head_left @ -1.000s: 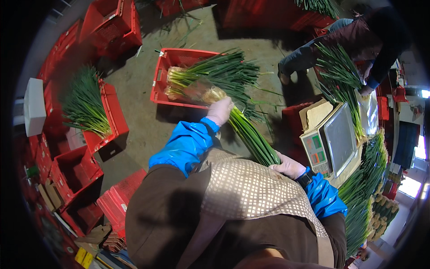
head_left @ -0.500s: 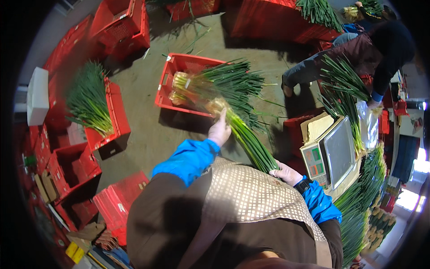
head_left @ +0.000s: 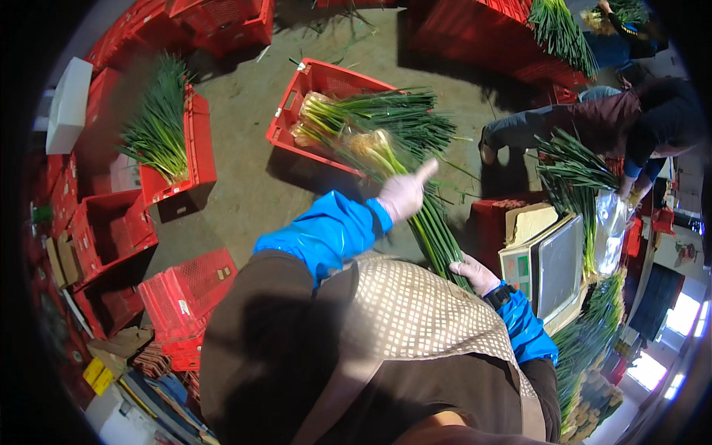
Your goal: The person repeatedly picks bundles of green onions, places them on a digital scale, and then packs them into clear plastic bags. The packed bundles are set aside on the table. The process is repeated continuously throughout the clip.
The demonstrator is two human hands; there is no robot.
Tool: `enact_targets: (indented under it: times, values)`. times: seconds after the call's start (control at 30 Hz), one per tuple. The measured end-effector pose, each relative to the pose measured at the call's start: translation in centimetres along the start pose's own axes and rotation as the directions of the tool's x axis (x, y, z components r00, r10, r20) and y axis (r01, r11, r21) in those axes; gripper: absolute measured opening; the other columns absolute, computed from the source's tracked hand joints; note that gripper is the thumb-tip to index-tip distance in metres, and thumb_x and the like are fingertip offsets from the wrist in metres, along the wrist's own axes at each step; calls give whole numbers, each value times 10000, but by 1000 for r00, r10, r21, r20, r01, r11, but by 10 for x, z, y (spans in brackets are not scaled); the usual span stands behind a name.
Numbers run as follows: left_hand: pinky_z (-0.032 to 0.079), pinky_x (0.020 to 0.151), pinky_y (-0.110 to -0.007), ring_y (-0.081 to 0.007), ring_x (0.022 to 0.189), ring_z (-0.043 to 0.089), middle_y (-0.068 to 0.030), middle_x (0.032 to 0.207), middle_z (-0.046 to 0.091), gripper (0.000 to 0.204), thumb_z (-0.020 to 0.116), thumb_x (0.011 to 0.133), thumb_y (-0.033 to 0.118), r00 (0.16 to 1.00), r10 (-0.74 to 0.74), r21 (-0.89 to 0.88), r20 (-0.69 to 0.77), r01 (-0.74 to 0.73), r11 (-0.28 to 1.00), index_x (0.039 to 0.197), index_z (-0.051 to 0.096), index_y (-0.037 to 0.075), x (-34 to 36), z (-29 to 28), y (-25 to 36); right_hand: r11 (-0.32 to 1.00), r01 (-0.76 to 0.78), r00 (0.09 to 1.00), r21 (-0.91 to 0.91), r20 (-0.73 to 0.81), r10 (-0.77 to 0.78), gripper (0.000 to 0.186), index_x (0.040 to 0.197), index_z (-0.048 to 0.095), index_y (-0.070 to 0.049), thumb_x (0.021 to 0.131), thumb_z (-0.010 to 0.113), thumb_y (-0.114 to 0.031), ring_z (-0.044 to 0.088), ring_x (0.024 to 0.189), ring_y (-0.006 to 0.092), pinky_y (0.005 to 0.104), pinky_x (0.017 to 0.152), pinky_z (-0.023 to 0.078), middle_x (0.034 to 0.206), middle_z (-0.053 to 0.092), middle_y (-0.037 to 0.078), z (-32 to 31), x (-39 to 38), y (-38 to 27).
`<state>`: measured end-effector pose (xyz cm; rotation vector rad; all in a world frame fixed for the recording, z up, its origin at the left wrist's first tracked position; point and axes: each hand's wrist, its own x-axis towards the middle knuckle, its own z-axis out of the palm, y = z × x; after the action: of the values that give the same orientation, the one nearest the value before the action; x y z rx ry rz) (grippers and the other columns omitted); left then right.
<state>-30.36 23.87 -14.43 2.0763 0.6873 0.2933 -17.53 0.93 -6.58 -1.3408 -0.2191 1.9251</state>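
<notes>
A long bundle of green onions [head_left: 430, 231] slants across in front of me, its pale root end up by a red crate. My left hand [head_left: 400, 196], gloved, is closed over the bundle below the roots, with one finger stretched out; its other fingers are partly hidden. Near my apron, my right hand [head_left: 477, 274], also gloved, grips the green leaf end. Just beyond the root end, the red crate [head_left: 288, 113] on the floor holds more bundles of green onions [head_left: 371, 115], roots to the left, leaves hanging over the right side.
A scale [head_left: 558, 263] stands close to my right hand, with heaped green onions [head_left: 593, 334] beside it. At right, another person [head_left: 593, 119] bends over green onions and clear plastic. Red crates [head_left: 111, 230] are stacked at left; one crate [head_left: 199, 148] holds upright green onions.
My left hand has shifted from the root end down toward the middle of the bundle, one finger now extended. My right hand still grips the leaf end. The view has shifted slightly.
</notes>
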Motion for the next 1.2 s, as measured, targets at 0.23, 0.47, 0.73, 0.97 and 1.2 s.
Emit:
enact_targets:
  times: [0.23,0.47,0.73,0.97,1.2]
  values:
    - [553,729,-445,-363,818,677,-207,981,675,528,510,879,78,977,53,-1,206,-54,999,1396,456,172,-20,-19,7,988,-123,989,-98,69,130,579,1355,465,-54,899,658,-355,585,955,124,307,853,494,1095,628,37,-2,62,-45]
    - [541,782,-417,-371,899,662,-194,1043,663,517,483,878,36,990,-136,-198,28,139,970,1372,485,188,-17,-39,-1,922,-193,937,-335,217,275,926,1544,28,-45,923,665,-300,421,1254,115,277,1063,335,1437,423,79,-24,70,-87]
    - [466,981,-329,-257,1137,616,-149,1217,639,460,428,876,-36,998,-54,-479,25,60,876,1303,547,87,-13,-49,32,953,-241,941,-186,194,276,411,1159,623,-48,971,543,-405,679,827,191,337,769,556,971,703,128,-11,94,-108]
    - [479,811,-243,-99,825,582,-59,1212,635,468,416,854,-59,985,-127,-572,-113,40,819,1277,576,60,-4,-98,22,789,-26,996,-613,48,70,397,1191,623,-6,1029,467,-333,637,922,94,274,811,515,1097,684,53,-9,96,-138]
    - [501,848,-312,-208,943,666,-128,1095,676,382,421,891,-30,893,100,-366,-440,-279,888,1228,579,56,22,-161,23,149,471,845,-870,395,-361,323,1177,577,17,861,585,-48,641,965,217,315,803,521,1142,609,146,10,41,-211]
